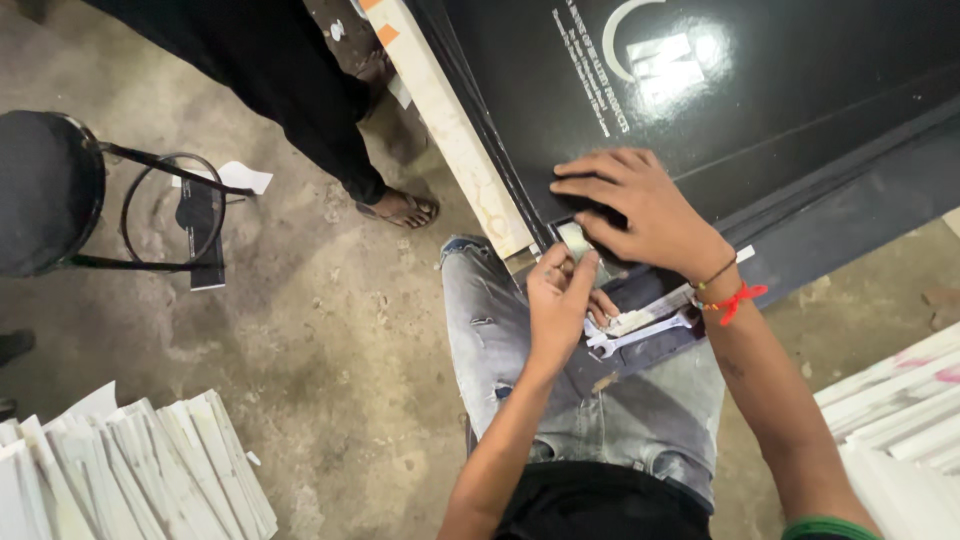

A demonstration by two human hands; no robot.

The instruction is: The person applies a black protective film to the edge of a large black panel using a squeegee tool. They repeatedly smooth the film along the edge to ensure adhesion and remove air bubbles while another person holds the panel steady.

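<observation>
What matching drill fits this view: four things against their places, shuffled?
Things:
1. silver open-ended wrench
2. round black metal stool
3. stack of white sheets
4. right hand

Places:
A. bottom left, on the concrete floor
B. flat on the glossy black panel's edge
C. on the grey-jeaned lap
D. far left, beside a standing person's sandalled foot

Pairs: 1-C, 2-D, 3-A, 4-B

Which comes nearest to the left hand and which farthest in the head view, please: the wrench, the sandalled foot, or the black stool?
From the left hand:
1. Wrench, on the lap just right of it.
2. Sandalled foot, up and left on the floor.
3. Black stool, far left edge.
</observation>
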